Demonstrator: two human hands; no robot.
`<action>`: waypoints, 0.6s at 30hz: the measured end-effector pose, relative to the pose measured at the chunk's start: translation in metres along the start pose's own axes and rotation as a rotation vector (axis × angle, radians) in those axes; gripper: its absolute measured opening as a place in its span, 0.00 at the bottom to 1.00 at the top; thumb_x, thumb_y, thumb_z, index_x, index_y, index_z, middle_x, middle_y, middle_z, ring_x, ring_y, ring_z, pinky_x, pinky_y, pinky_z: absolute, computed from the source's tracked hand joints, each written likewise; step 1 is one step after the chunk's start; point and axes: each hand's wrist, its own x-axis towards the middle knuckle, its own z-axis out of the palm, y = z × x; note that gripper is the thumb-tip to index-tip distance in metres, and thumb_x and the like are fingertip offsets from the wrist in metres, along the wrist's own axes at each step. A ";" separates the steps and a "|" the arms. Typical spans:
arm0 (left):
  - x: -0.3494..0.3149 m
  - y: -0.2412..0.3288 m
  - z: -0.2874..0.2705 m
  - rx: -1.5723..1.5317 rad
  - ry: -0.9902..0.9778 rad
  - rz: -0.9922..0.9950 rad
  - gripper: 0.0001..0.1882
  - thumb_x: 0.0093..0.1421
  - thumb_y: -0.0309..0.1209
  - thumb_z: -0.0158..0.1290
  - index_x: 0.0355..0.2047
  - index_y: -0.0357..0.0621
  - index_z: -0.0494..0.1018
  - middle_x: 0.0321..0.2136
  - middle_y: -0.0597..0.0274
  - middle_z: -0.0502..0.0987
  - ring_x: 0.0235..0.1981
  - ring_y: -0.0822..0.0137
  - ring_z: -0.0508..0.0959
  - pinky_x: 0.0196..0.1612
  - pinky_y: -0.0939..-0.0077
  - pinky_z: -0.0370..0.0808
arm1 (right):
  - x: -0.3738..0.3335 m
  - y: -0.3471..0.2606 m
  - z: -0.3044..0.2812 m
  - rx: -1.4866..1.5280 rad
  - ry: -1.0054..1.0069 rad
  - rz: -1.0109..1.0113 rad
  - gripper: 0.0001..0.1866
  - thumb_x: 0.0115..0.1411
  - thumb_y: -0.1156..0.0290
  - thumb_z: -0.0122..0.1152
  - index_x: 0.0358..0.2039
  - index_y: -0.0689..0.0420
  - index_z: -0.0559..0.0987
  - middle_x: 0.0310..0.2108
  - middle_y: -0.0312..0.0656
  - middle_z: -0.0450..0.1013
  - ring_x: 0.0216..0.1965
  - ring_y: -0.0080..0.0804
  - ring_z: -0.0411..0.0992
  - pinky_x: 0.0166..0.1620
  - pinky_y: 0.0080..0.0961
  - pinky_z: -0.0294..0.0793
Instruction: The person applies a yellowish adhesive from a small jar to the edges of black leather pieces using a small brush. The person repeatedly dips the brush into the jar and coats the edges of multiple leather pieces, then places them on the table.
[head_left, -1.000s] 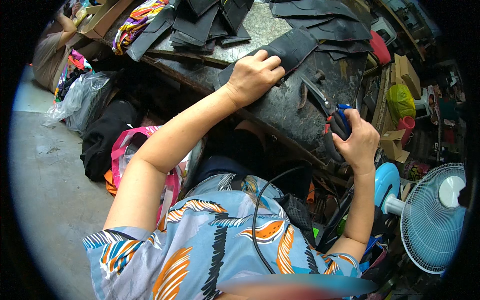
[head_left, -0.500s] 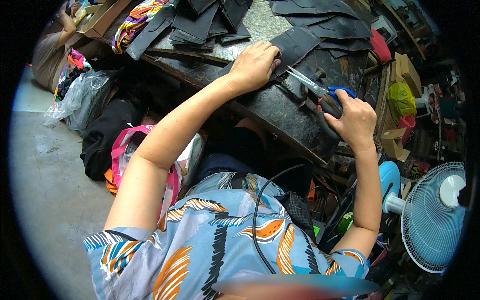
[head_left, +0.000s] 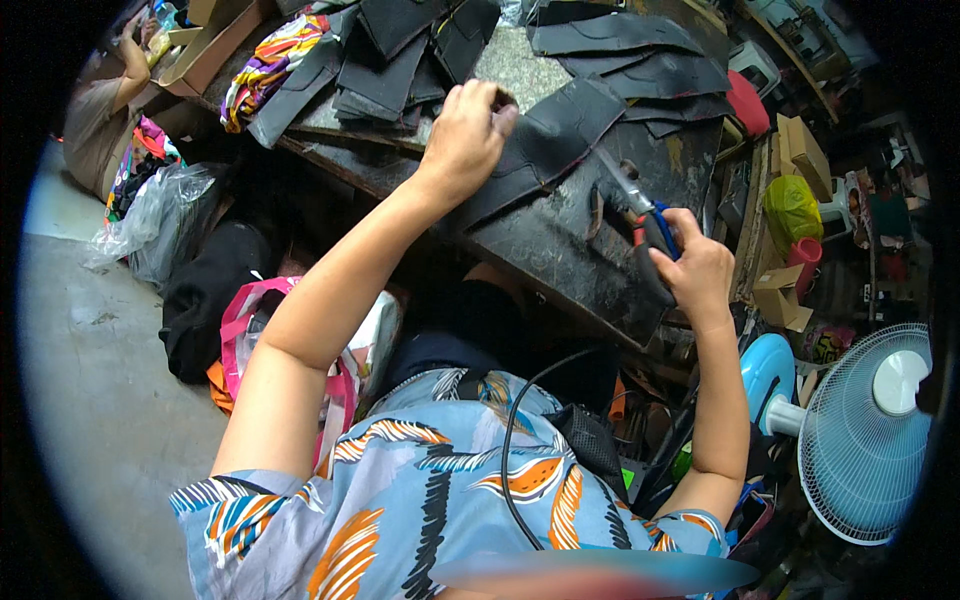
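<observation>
one black panel [head_left: 565,125] lying on the dark worktop [head_left: 550,240], between both hands, more uncovered than half a second ago. just beside its right edge, scissors [head_left: 632,192], blades looking closer together than before; cannot tell if touching. wrapped around their handles, right hand [head_left: 700,265]. at the panel's left, left hand [head_left: 462,150], shifted leftward from its earlier place over the panel, fingers half curled toward the thumb; cannot tell if gripping anything. farther off, left stack [head_left: 385,65] and right stack [head_left: 665,75] of black pieces, arranged as before.
</observation>
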 end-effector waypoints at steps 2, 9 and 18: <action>-0.007 0.006 -0.005 0.207 -0.213 0.044 0.35 0.55 0.48 0.63 0.57 0.40 0.67 0.49 0.45 0.72 0.54 0.46 0.71 0.57 0.56 0.68 | 0.007 0.014 0.016 0.689 -0.024 0.333 0.14 0.60 0.63 0.64 0.45 0.53 0.75 0.19 0.34 0.72 0.18 0.27 0.70 0.23 0.25 0.67; -0.012 0.037 -0.013 0.214 -0.391 0.102 0.48 0.38 0.36 0.69 0.62 0.50 0.64 0.46 0.46 0.69 0.50 0.43 0.71 0.56 0.56 0.70 | 0.061 0.083 0.060 1.155 0.101 0.613 0.20 0.72 0.50 0.43 0.41 0.54 0.73 0.20 0.32 0.68 0.17 0.20 0.65 0.21 0.18 0.62; 0.104 0.000 -0.065 0.620 0.349 0.172 0.47 0.46 0.49 0.68 0.65 0.58 0.61 0.55 0.45 0.66 0.57 0.41 0.69 0.58 0.47 0.68 | 0.067 0.094 0.092 1.228 0.183 0.464 0.27 0.67 0.42 0.52 0.42 0.58 0.72 0.17 0.31 0.63 0.16 0.17 0.62 0.21 0.16 0.58</action>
